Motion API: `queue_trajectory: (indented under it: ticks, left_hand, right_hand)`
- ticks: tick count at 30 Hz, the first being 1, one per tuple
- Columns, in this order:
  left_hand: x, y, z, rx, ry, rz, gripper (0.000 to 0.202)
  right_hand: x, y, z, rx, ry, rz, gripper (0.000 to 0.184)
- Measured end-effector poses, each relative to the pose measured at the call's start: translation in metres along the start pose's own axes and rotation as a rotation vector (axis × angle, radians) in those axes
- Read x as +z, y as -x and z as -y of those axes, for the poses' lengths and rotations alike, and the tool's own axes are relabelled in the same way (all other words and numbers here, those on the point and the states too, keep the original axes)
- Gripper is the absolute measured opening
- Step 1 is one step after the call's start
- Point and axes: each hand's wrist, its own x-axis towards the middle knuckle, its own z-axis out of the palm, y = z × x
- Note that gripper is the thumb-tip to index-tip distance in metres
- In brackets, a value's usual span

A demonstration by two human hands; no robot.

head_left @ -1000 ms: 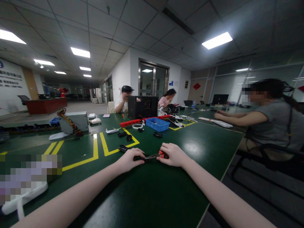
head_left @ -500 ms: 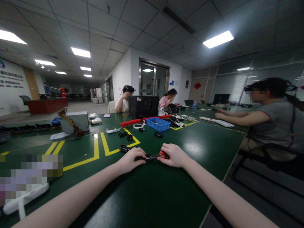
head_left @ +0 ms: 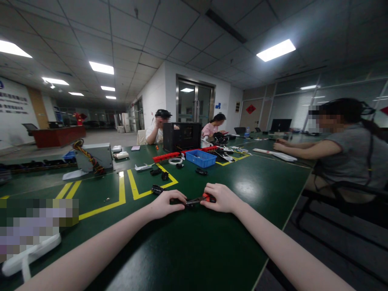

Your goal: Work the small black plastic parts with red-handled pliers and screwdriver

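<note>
Pliers (head_left: pixel 198 199), red-handled: where were they?
— Low on the green table (head_left: pixel 212 250), near its front edge, between both hands, nose pointing left.
— And the grip of each hand?
— Right hand (head_left: pixel 221 198): grip closed round the red handles. Left hand (head_left: pixel 165 204): grip clamped on a small black part (head_left: pixel 175 201) at the pliers' nose. Whether the nose bit the part could not be told.
— Surroundings?
— A loose black piece (head_left: pixel 157 188) lay just beyond, on a yellow line. A blue bin (head_left: pixel 201 158) and a black case (head_left: pixel 182 136) stood farther back. A seated person's forearm (head_left: pixel 303 151) rested on the table at right.
</note>
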Motion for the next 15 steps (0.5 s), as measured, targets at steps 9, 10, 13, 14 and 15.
queue_trajectory:
  ticks: [9, 10, 13, 14, 15]
  left_hand:
    - [0.000, 0.000, -0.010, -0.074, -0.008, -0.077, 0.042]
    - [-0.004, -0.001, -0.015, -0.056, 0.000, -0.109, 0.040]
    - [-0.025, -0.003, -0.044, -0.012, 0.034, -0.329, 0.027]
    - [-0.034, -0.003, -0.057, 0.002, 0.029, -0.444, 0.024]
    - [-0.044, -0.003, -0.068, 0.012, 0.017, -0.555, 0.023]
  right_hand:
    - [0.007, -0.001, -0.007, -0.028, 0.009, -0.074, 0.033]
    - [0.008, 0.000, -0.008, -0.036, 0.016, -0.080, 0.033]
    - [0.010, 0.003, -0.009, -0.047, 0.029, -0.111, 0.034]
    - [0.010, 0.004, -0.009, -0.044, 0.030, -0.126, 0.035]
    - [0.010, 0.005, -0.009, -0.058, 0.028, -0.128, 0.036]
